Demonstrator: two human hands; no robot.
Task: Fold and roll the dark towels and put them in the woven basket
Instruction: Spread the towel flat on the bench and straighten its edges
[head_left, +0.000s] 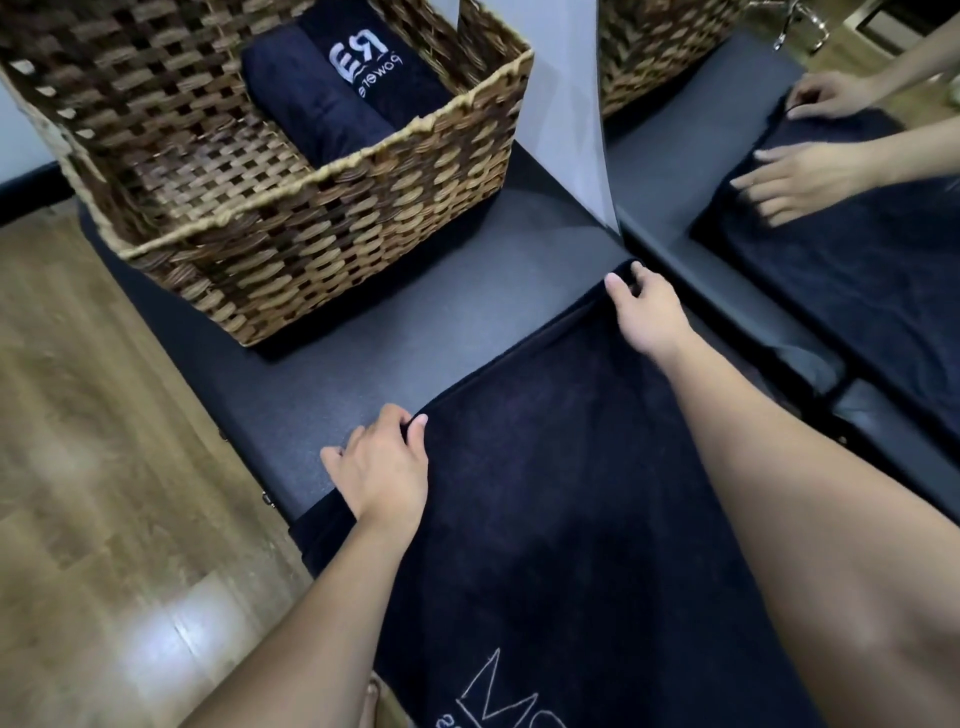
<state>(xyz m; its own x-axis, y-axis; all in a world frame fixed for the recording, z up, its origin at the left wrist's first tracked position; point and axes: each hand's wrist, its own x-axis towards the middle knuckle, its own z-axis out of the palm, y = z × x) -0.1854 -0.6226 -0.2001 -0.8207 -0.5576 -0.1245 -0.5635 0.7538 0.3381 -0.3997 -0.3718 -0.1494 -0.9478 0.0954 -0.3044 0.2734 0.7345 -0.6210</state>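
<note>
Reaching forward from the bottom of the frame, two bare forearms stretch over a dark towel (545, 493) laid flat along a dark padded bench (415, 332), pale outlined lettering showing on the cloth nearest the camera. At the towel's far edge, the left hand (382, 467) curls its fingers around the left corner, thumb and forefinger pinching the hem while the remaining fingers rest on the bench top beside it. Farther along the same edge, the right hand (647, 306) grips the right corner, fingertips bent down over the fabric and the thumb tucked against it. A wooden floor (104, 467) runs along the bench's left side. Beyond the hands, on the bench top and well apart from the towel, stands the woven basket (322, 218), its weave a mix of brown and tan strands. Inside, against its far right side, lie two rolled dark towels side by side and touching: a plain roll (306, 104) on the left and a roll with white lettering (374, 67) on the right. To the right, a mirror (779, 182) standing against the bench reflects the basket's corner, the towel and both hands at its edge.
</note>
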